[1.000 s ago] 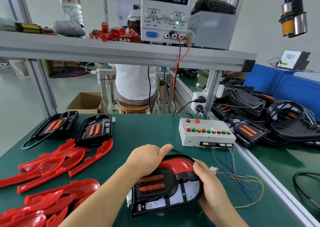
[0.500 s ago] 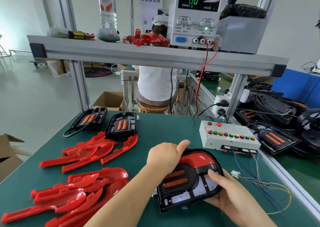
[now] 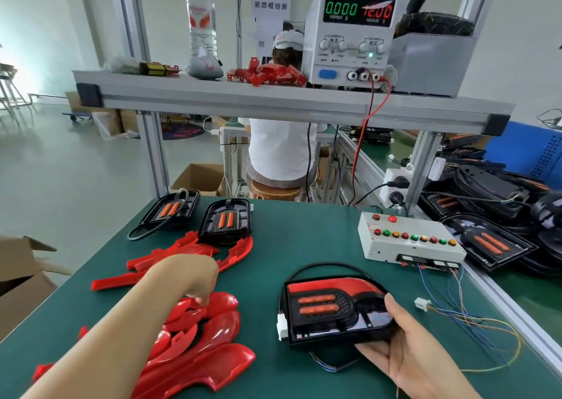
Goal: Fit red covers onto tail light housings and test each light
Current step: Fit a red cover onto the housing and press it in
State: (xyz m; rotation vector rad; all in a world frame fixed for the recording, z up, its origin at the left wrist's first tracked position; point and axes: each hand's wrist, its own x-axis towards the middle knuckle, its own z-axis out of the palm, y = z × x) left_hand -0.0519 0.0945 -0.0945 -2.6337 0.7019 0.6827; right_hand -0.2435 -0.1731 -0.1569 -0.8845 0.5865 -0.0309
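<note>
Fingers [image 3: 395, 310] of the right hand [image 3: 407, 347] clasp the housing [image 3: 328, 310] by its right end, thumb on top; left of the housing, the left hand [image 3: 185, 278] curls onto a cover [image 3: 225, 302] (grip unclear). Covers look light, thin, glossy: best lifted edgewise.

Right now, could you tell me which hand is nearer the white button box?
Right. Right hand holds the tail light below the button box; left hand is at the red covers, farther left.
</note>
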